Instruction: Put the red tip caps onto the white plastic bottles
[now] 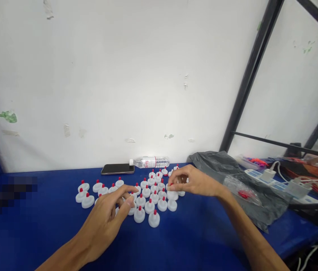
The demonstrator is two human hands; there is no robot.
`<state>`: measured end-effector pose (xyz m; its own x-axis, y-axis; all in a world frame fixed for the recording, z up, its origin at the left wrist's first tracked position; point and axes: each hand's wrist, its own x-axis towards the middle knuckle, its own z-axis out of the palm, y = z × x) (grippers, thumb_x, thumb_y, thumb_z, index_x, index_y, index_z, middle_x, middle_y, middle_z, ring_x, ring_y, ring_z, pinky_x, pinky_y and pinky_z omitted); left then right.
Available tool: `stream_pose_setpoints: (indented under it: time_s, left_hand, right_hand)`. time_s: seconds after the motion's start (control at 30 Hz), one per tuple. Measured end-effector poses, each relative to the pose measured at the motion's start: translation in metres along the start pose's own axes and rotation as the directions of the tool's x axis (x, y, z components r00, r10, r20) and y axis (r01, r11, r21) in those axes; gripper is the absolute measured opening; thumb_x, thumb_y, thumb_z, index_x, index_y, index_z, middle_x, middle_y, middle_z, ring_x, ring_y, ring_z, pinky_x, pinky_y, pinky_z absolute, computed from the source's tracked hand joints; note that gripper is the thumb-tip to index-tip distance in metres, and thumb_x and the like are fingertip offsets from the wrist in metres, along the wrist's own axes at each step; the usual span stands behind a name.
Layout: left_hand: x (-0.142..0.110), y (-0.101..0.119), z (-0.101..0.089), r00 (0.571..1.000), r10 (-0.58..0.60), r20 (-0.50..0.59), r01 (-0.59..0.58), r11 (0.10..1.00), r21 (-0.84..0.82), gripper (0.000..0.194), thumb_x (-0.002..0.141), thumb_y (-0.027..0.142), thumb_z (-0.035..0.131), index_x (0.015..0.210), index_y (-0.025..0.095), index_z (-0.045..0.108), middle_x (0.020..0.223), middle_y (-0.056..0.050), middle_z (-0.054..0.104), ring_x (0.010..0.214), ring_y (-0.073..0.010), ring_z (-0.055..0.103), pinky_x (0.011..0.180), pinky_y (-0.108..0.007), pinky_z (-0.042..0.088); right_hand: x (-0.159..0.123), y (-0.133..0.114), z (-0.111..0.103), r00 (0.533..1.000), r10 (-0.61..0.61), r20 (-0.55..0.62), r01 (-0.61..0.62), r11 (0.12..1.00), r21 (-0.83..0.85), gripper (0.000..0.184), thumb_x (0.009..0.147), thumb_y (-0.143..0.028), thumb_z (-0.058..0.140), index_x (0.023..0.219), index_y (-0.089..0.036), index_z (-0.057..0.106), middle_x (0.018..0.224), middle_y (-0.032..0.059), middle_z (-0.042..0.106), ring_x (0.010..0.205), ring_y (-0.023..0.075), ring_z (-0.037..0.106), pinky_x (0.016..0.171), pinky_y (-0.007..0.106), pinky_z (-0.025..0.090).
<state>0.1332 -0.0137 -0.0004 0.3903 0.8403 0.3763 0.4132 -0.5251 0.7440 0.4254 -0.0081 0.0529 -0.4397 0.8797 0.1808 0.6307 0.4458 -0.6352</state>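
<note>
Several white round bottle caps with red nozzle tips, such as this front cap (153, 219), stand upright in a cluster on the blue table (193, 237). At the right side of the cluster, my right hand (194, 181) pinches a white cap (172, 195) between thumb and forefinger, its top partly hidden by the fingertips. My left hand (109, 214) hovers over the left-middle caps, fingers curved and thumb apart from the forefinger, with nothing seen between them. It hides some caps beneath it. A smaller group of caps (87, 201) stands farther left.
Against the white wall lie a black phone (117, 169) and a clear plastic bottle (150, 162) on its side. To the right are a grey plastic bag (215, 165), a clear bag with red pieces (243, 192), and a power strip (271, 182) with chargers and cables. A dark metal frame (246, 82) rises behind.
</note>
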Motion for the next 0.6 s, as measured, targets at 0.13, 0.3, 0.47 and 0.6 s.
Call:
stream_pose_setpoints:
  time_s: [0.13, 0.3, 0.47, 0.6]
  left_hand:
    - [-0.001, 0.001, 0.003, 1.000, 0.005, -0.007, -0.005, 0.999, 0.038, 0.045, 0.097, 0.054, 0.040, 0.111, 0.022, 0.069, 0.065, 0.001, 0.062, 0.056, -0.0164, 0.056, 0.054, -0.026, 0.040]
    - [-0.001, 0.002, 0.003, 1.000, -0.001, -0.018, 0.002, 0.997, 0.076, 0.043, 0.098, 0.052, 0.040, 0.110, 0.022, 0.069, 0.067, 0.000, 0.066, 0.056, -0.0159, 0.055, 0.052, -0.026, 0.037]
    - [0.000, -0.002, 0.004, 1.000, 0.013, 0.008, -0.014, 0.993, 0.117, 0.044, 0.099, 0.052, 0.037, 0.110, 0.022, 0.068, 0.064, 0.002, 0.063, 0.054, -0.0154, 0.055, 0.050, -0.025, 0.035]
    - [0.000, -0.005, 0.005, 1.000, 0.004, 0.015, -0.006, 0.989, 0.145, 0.043, 0.098, 0.052, 0.036, 0.109, 0.023, 0.067, 0.062, 0.003, 0.062, 0.054, -0.0155, 0.054, 0.050, -0.025, 0.036]
  right_hand:
    - [-0.013, 0.024, -0.027, 0.971, 0.194, 0.137, -0.182, 0.978, -0.099, 0.030, 0.080, -0.045, 0.074, 0.084, -0.015, 0.076, 0.069, 0.0017, 0.069, 0.059, 0.0119, 0.057, 0.056, 0.022, 0.042]
    - [-0.019, 0.043, -0.032, 0.892, 0.358, 0.274, -0.339, 0.933, -0.117, 0.031, 0.072, -0.041, 0.080, 0.089, -0.016, 0.077, 0.076, 0.0040, 0.074, 0.065, 0.0147, 0.064, 0.059, 0.022, 0.046]
    - [-0.017, 0.048, -0.037, 0.926, 0.349, 0.143, -0.325, 0.930, -0.170, 0.034, 0.085, -0.048, 0.067, 0.088, -0.016, 0.076, 0.079, 0.0065, 0.076, 0.064, 0.0158, 0.067, 0.061, 0.024, 0.048]
    - [-0.010, 0.057, -0.036, 0.909, 0.385, -0.156, -0.416, 0.843, -0.340, 0.019, 0.082, -0.032, 0.071, 0.097, -0.021, 0.074, 0.085, 0.0027, 0.078, 0.073, 0.0168, 0.071, 0.067, 0.023, 0.048]
